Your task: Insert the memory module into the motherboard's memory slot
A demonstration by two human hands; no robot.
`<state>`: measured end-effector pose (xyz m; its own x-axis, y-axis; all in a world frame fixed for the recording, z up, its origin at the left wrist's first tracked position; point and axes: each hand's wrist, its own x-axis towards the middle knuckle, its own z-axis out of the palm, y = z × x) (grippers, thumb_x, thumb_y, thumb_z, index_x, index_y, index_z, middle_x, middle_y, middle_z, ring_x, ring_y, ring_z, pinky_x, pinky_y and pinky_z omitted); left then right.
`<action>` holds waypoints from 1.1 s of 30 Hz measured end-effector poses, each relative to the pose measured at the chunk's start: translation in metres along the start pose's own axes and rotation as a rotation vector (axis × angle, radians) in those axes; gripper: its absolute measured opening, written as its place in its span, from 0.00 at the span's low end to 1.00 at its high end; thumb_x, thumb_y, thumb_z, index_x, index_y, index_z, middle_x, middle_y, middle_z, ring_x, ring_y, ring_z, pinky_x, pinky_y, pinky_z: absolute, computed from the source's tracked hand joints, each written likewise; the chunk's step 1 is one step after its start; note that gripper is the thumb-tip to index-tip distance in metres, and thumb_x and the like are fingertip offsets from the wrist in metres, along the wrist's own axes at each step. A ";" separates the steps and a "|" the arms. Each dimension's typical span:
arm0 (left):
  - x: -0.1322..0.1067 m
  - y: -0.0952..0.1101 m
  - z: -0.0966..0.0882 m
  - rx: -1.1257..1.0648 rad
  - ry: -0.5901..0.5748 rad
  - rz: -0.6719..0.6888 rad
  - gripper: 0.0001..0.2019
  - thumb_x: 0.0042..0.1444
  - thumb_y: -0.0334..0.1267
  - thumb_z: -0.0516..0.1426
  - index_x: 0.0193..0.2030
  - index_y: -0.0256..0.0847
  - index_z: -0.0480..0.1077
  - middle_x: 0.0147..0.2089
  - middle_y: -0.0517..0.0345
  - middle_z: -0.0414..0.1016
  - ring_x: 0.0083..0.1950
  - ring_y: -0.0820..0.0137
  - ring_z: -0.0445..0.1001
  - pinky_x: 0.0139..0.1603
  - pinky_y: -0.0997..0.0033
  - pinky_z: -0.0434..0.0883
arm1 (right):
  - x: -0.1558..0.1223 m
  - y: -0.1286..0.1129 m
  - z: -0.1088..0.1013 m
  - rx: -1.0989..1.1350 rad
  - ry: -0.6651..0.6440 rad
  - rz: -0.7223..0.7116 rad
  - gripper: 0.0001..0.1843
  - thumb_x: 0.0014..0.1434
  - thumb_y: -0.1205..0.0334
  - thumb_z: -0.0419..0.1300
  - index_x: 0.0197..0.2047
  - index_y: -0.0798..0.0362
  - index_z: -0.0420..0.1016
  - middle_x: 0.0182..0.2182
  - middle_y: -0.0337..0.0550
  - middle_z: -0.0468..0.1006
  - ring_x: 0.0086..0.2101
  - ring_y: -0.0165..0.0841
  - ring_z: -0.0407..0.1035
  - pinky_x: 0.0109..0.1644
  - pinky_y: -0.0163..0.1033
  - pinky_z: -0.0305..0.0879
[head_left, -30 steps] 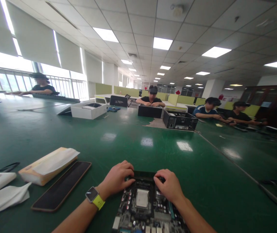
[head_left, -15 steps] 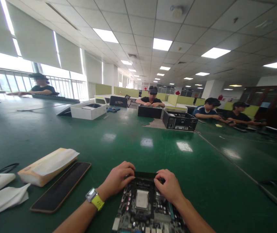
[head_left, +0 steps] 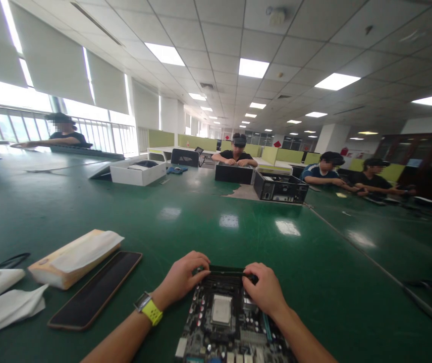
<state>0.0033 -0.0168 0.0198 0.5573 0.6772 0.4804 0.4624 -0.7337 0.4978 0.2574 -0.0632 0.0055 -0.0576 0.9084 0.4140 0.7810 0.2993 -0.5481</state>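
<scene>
The fingertips [head_left: 202, 263] of the left hand [head_left: 182, 281] curl down close together onto the left end of a slim dark strip [head_left: 226, 271]. The right hand [head_left: 264, 291] does the same on its right end. Whether the thumbs grip from below I cannot tell. The strip lies along the far edge of the board [head_left: 234, 337], low in the middle of the frame, just beyond the chip [head_left: 221, 309].

The work looks like seating that strip in its slot. Done well, I would judge, it needs even pressure from both ends at once, straight down, with the strip kept upright. A tilt could jam one end. The board sits flat on the green table [head_left: 238, 237], which should take the push. The wrists should stay lifted off the parts below them. The watch [head_left: 147, 307], phone [head_left: 95, 289] and tissue pack [head_left: 72, 258] lie at lower left, well apart.
</scene>
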 end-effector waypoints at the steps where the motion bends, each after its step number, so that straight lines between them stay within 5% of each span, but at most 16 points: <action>1: 0.000 0.000 0.000 0.006 -0.006 0.003 0.07 0.60 0.37 0.55 0.33 0.41 0.72 0.42 0.56 0.75 0.45 0.67 0.71 0.48 0.69 0.69 | 0.000 0.000 0.000 -0.006 0.002 0.004 0.08 0.51 0.66 0.56 0.29 0.50 0.77 0.31 0.41 0.79 0.36 0.36 0.69 0.44 0.38 0.62; 33: 0.001 0.003 -0.002 0.185 -0.055 0.063 0.07 0.59 0.33 0.55 0.36 0.42 0.75 0.41 0.56 0.75 0.44 0.67 0.71 0.46 0.70 0.69 | 0.000 -0.004 -0.002 -0.014 0.002 -0.006 0.07 0.52 0.64 0.57 0.26 0.49 0.74 0.29 0.40 0.77 0.34 0.35 0.68 0.42 0.37 0.61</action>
<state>0.0041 -0.0179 0.0228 0.6237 0.6297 0.4632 0.5418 -0.7753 0.3244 0.2557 -0.0650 0.0089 -0.0611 0.9061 0.4187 0.7894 0.3006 -0.5353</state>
